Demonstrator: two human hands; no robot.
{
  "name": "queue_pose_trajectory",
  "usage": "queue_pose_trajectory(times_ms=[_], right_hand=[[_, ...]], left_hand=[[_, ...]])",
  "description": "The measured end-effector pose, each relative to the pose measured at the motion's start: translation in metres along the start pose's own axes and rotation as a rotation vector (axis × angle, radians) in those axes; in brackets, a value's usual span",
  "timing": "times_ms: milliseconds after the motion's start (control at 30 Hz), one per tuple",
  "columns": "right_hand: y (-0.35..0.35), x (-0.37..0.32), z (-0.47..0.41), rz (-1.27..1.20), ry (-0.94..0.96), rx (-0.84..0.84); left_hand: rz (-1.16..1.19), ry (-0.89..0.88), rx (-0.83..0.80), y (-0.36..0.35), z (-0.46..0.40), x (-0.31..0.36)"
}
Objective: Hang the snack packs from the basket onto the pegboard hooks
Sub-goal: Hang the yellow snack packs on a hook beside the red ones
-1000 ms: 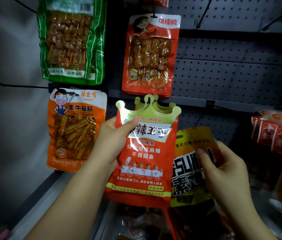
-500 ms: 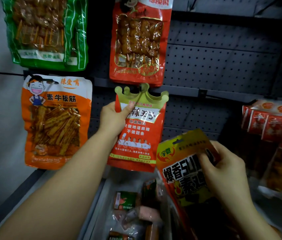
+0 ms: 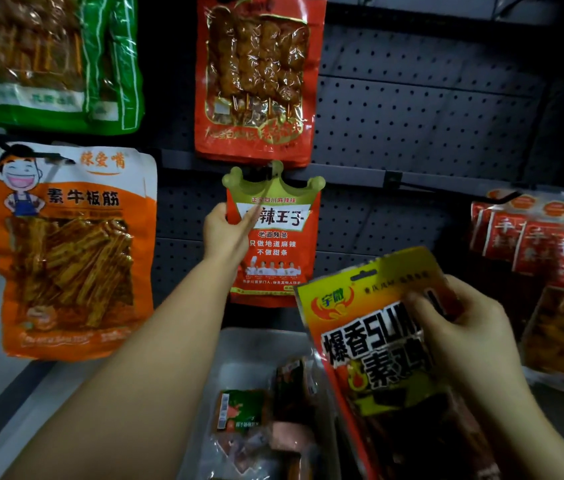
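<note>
Dark pegboard [image 3: 412, 109] — hanging snack packs [image 3: 65, 251] — dim light

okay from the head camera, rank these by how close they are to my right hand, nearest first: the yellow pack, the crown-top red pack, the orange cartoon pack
1. yellow pack: held in the right hand.
2. crown-top red pack: up-left, in the left hand.
3. orange cartoon pack: far left, hanging.

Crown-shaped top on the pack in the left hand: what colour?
Pale yellow-green crown top, red pack below; head view.
</note>
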State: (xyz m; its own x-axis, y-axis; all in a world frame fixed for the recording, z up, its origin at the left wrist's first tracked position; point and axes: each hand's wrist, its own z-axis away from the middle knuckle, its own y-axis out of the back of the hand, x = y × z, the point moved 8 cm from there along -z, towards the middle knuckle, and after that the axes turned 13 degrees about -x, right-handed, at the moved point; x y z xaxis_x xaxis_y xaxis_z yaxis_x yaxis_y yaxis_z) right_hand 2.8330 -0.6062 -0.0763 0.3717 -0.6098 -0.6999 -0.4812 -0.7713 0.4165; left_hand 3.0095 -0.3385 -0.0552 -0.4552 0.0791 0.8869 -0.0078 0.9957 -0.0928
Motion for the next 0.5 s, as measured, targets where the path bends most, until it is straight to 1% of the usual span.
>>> queue_pose_trajectory(times_ms=[167, 233, 300, 333, 433, 500], right_hand=[[-0.003, 0.000, 0.003, -0.299, 0.012, -0.030], [-0.001, 0.000, 0.006, -0.360, 0.020, -0.019], [0.003, -0.001, 0.007, -0.387, 0.033, -0.007], [0.005, -0.001, 0.008, -0.401, 0.042, -0.001], [0.013, -0.004, 0.011, -0.437, 0.081, 0.017], [0.019, -0.006, 0.014, -0.448, 0.113, 0.021]], left_hand=[[-0.072, 0.000, 0.026, 0.005, 0.026, -0.009], [-0.193, -0.021, 0.077, 0.007, 0.048, -0.006], [-0.370, -0.092, 0.147, 0.006, 0.075, 0.006], [-0.406, -0.131, 0.157, 0.002, 0.088, 0.011], [-0.304, -0.213, 0.096, -0.020, 0.126, 0.025], [-0.301, -0.289, 0.079, -0.035, 0.146, 0.038]])
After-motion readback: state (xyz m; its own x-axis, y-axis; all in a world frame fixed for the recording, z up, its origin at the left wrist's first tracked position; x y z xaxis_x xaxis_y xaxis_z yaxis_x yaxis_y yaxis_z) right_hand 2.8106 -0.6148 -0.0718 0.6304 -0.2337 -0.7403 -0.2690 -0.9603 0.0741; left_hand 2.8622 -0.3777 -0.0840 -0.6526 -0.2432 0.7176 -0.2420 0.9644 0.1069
